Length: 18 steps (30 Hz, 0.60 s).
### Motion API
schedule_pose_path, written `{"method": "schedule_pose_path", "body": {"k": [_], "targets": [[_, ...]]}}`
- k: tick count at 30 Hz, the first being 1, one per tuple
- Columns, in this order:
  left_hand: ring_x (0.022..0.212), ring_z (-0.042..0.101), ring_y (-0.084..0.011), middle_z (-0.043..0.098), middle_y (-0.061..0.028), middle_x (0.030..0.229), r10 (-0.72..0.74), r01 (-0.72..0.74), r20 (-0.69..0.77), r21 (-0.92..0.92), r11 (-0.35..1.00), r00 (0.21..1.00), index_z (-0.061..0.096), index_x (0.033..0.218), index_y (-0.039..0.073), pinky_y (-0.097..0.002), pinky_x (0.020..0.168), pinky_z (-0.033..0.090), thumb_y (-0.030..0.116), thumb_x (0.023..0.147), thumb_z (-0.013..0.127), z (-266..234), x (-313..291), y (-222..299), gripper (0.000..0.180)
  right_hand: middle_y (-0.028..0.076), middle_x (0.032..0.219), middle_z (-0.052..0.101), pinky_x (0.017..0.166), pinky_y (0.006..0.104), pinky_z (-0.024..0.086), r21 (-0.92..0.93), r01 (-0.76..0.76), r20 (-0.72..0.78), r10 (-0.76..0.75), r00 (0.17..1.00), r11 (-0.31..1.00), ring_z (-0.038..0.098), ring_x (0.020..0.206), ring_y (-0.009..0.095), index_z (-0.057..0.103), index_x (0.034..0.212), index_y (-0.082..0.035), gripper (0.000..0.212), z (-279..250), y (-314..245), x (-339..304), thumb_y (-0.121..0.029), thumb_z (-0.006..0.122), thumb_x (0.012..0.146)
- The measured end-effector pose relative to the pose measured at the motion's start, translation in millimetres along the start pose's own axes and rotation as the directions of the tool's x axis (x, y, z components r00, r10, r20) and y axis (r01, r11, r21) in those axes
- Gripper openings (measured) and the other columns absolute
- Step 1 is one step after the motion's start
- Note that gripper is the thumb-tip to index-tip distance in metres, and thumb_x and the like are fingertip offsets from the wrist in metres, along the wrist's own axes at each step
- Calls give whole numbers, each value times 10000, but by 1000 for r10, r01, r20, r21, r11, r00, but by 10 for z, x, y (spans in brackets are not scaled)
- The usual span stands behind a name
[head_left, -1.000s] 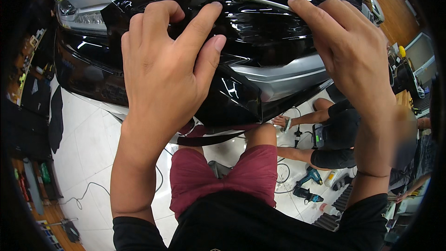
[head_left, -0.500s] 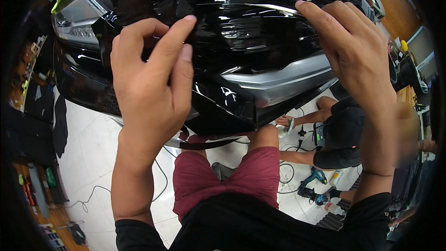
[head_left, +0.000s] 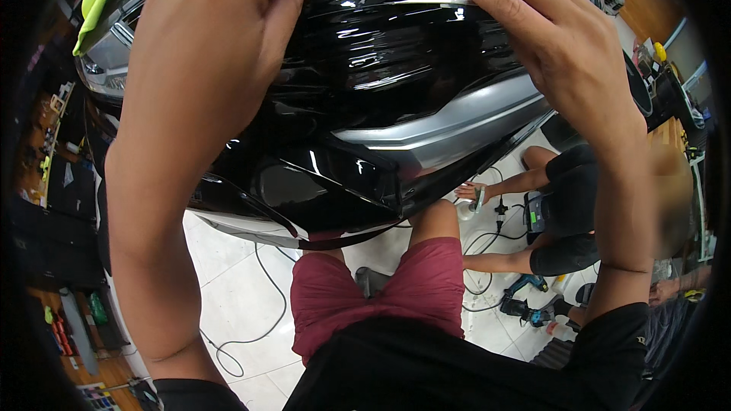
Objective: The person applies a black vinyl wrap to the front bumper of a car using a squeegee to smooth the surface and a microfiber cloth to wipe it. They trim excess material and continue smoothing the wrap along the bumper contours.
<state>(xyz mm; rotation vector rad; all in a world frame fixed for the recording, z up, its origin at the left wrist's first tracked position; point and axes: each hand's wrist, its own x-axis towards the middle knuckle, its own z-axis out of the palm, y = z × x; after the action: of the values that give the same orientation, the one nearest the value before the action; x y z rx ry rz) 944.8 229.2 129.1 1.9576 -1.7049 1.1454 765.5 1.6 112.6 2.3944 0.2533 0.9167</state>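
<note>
Head view: left hand (head_left: pixel 221 61) and right hand (head_left: pixel 563 53) spread flat on glossy black bumper (head_left: pixel 381 84); best pressing evenly outward from both palms, avoiding creases near silver trim (head_left: pixel 449 125).

Left hand (head_left: pixel 205 53), right hand (head_left: pixel 563 53) on bumper (head_left: pixel 381 106) — seated person (head_left: pixel 579 205) right.

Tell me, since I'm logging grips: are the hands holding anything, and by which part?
Both hands press flat on the glossy black car bumper: left hand and right hand on its upper surface; no closed grasp shows.
</note>
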Motion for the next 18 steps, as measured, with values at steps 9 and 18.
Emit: {"method": "schedule_pose_path", "body": {"k": [9, 18], "targets": [[866, 675, -260, 681, -115, 970, 20, -22, 163, 14, 1000, 986, 688, 1098, 30, -341, 778, 512, 87, 951, 644, 19, 115, -22, 163, 44, 906, 601, 671, 363, 507, -1, 14, -6, -14, 1000, 1000, 600, 785, 217, 627, 1319, -174, 539, 46, 57, -64, -26, 706, 807], [847, 666, -280, 664, -145, 924, -51, 56, 179, -23, 998, 982, 652, 1057, -7, -357, 773, 510, 68, 934, 651, 14, 176, 52, 144, 35, 888, 584, 650, 352, 497, -10, -6, -18, 6, 1000, 1000, 576, 757, 208, 623, 1315, -184, 541, 93, 115, -161, -21, 702, 806]]}}
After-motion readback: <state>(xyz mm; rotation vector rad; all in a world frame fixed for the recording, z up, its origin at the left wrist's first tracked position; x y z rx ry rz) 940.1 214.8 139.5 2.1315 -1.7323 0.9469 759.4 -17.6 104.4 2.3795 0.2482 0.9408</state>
